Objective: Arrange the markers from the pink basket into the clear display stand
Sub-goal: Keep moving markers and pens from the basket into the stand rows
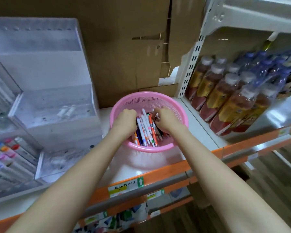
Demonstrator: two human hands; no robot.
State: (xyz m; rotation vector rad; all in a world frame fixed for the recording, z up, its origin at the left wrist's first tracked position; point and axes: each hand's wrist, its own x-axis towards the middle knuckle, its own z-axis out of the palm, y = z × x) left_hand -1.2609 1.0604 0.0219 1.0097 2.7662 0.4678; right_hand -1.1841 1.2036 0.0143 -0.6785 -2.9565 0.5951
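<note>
A round pink basket (149,98) stands on the white shelf and holds several markers (145,128) with white, orange and dark barrels. Both of my hands reach down into it. My left hand (125,119) has its fingers curled down among the markers at the basket's left side; what it holds is hidden. My right hand (165,117) has its fingers curled on markers at the basket's right side. The clear tiered display stand (45,100) stands to the left of the basket, and two white markers (66,111) lie in its middle tier.
A second clear stand (8,158) at the far left is filled with coloured-cap markers. Brown cardboard (124,47) lines the back. Shrink-wrapped bottles (230,96) fill the shelf to the right. The orange shelf edge (158,175) with price labels runs along the front.
</note>
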